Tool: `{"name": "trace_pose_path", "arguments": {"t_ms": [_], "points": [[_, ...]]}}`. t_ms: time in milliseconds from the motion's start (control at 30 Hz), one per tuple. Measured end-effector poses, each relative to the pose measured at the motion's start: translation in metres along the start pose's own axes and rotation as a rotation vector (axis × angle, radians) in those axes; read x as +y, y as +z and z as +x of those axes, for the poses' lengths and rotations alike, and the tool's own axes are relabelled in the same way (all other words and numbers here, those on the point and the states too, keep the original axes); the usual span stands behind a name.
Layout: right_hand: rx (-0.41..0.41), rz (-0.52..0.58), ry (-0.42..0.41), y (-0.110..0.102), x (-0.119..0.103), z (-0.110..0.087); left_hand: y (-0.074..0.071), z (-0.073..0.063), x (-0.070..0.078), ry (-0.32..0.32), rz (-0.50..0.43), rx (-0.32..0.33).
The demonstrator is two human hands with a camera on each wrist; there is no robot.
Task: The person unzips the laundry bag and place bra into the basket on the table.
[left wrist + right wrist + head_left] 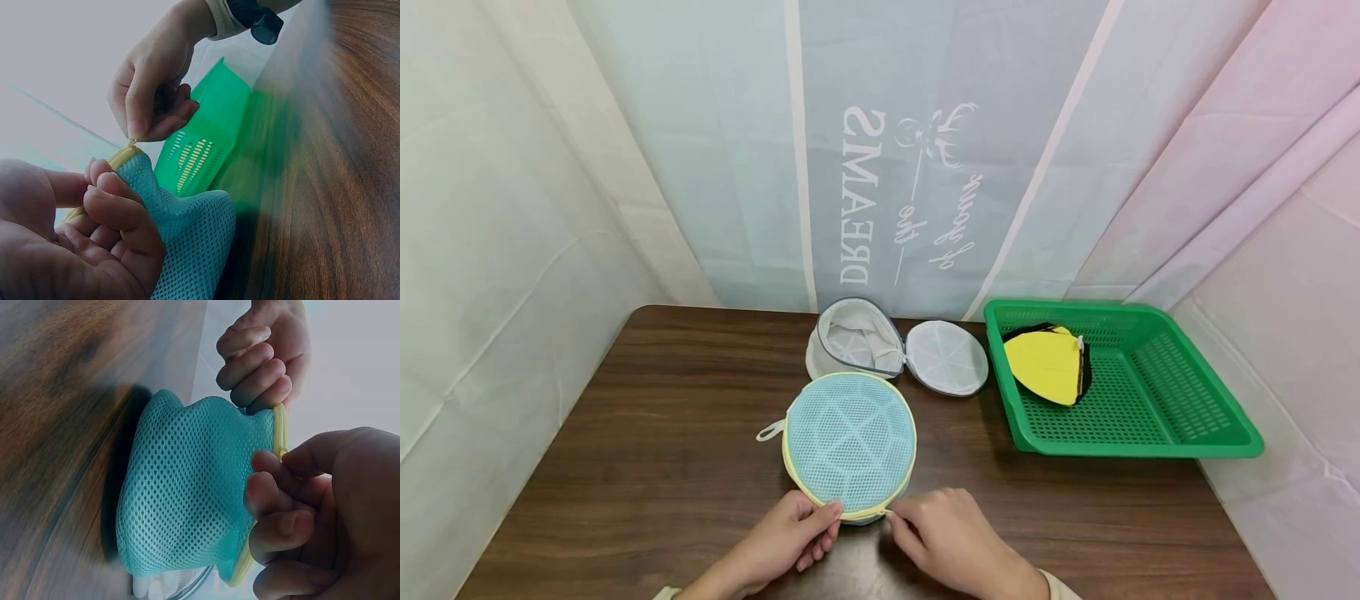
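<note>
A round blue mesh laundry bag (850, 442) with a yellow zippered rim and a white loop on its left stands on the table. My left hand (786, 537) pinches the yellow rim at the front between thumb and fingers. Just to the right, my right hand (951, 533) pinches the zipper pull at the rim. Seen from the right wrist, the mesh side (194, 487) of the bag bulges a little, and the right thumb and forefinger meet at the pull. The lid lies over the top of the bag.
Behind the blue bag sits a white mesh bag (838, 360), unzipped, its round lid (947, 358) folded out to the right. A green basket (1138, 448) at the right holds a yellow and black item (1045, 364). A curtain (745, 167) hangs behind the wooden table (662, 433).
</note>
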State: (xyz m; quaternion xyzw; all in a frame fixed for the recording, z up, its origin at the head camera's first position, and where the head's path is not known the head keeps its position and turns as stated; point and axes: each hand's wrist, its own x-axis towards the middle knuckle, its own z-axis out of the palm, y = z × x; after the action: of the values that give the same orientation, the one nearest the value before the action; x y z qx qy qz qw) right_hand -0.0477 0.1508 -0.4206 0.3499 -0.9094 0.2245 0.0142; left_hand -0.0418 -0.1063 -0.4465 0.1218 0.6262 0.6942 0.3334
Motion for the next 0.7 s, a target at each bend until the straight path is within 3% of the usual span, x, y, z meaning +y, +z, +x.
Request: {"name": "trace_pose_path", "arguments": {"t_ms": [300,700], "points": [[0.027,-0.019,0.008,0.0000,0.0038,-0.0022,-0.0007,0.0000,0.0010,-0.003,0.006,0.003],[-0.070,0.042,0.109,-0.0067,0.0074,-0.0027,-0.0004,-0.0009,0.0005,-0.009,0.003,0.013]]}}
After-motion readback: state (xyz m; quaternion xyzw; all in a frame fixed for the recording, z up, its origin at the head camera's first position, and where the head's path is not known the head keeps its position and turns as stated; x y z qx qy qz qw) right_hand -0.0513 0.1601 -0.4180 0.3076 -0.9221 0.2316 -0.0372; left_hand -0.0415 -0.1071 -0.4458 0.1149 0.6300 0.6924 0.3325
